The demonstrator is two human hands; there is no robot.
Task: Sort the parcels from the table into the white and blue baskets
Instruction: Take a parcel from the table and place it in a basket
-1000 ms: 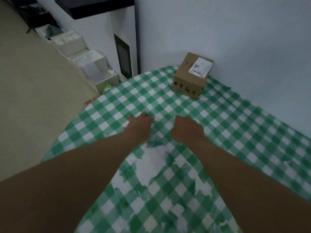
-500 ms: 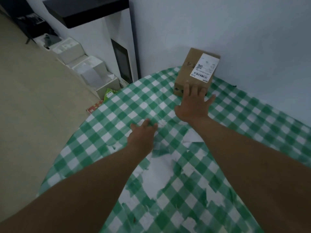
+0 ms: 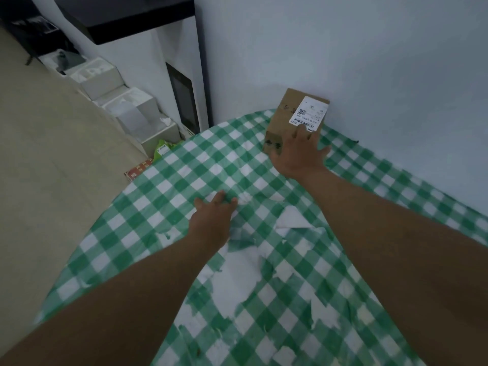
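A brown cardboard parcel (image 3: 286,114) with a white shipping label stands at the far edge of the table, against the wall. My right hand (image 3: 298,154) reaches over its near side with fingers spread. The fingertips lie on the top by the label and the thumb on the front face. My left hand (image 3: 214,216) rests on the green-and-white checked tablecloth (image 3: 184,180) nearer to me, fingers relaxed and holding nothing. No white or blue basket is in view.
The tablecloth is worn to white patches in the middle. On the floor to the left, along the wall, stand several white boxes (image 3: 132,112); a green packet (image 3: 163,149) lies near them. A white cabinet with a dark top (image 3: 124,19) stands behind. The pale wall runs along the table's far edge.
My right hand has moved forward from the middle of the table onto the parcel and spread its fingers. The left hand has stayed on the cloth.
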